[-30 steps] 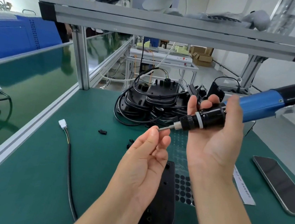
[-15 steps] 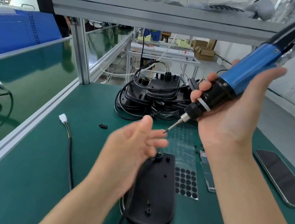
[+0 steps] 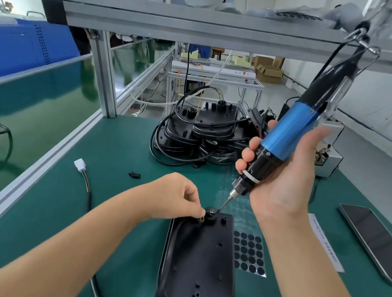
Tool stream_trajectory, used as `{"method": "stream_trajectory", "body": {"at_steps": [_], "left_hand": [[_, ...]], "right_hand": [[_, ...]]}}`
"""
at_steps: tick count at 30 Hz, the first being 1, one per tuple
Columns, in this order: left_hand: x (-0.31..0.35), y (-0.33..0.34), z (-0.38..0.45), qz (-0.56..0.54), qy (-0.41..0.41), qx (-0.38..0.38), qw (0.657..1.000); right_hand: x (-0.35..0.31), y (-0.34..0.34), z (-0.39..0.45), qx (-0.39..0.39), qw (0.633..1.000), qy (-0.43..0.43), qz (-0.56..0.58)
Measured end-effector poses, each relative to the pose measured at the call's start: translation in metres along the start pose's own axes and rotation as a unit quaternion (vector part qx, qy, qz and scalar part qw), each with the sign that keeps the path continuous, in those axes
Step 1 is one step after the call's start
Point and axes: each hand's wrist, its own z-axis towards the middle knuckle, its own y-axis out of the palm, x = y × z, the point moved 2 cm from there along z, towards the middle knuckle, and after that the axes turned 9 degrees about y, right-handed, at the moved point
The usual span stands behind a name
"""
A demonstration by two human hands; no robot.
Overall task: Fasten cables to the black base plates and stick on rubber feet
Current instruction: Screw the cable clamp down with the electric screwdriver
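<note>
So we're at the cable-fastening step, rubber feet not touched yet as far as we can tell. Far left of the frame there's the cable's white connector (image 3: 79, 165) lying loose on the green mat (image 3: 121, 149), and the black cable (image 3: 89, 199) runs down from it toward the bottom. Center frame, our left hand (image 3: 174, 198) is curled down at the top edge of the black base plate (image 3: 197, 265), fingertips pinching a small clamp piece (image 3: 202, 220) in place; what exactly it is, too small to say. Just right of that, the screwdriver (image 3: 286, 139) bit tip sits at the round boss there, tool tilted up to the upper right, our right hand (image 3: 281, 182) wrapped around its barrel. Sheet of rubber feet (image 3: 249, 253) lies just beside the plate, right of it. Next we'd probably need to square up the bit and drive straight without nudging the clamp.
</note>
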Motion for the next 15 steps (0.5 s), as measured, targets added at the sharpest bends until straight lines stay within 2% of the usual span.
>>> {"method": "stream_trajectory", "body": {"at_steps": [3, 9, 15], "left_hand": [[0.0, 0.0, 0.004, 0.006, 0.003, 0.025, 1.0], [-0.006, 0.001, -0.002, -0.01, -0.002, -0.001, 1.0], [-0.009, 0.014, -0.007, -0.018, 0.008, 0.051, 0.999]], "right_hand": [[0.006, -0.002, 0.001, 0.003, 1.0, 0.004, -0.001], [0.016, 0.002, 0.001, -0.016, 1.0, -0.007, -0.008], [0.03, 0.013, -0.001, -0.059, 0.995, -0.026, -0.072]]}}
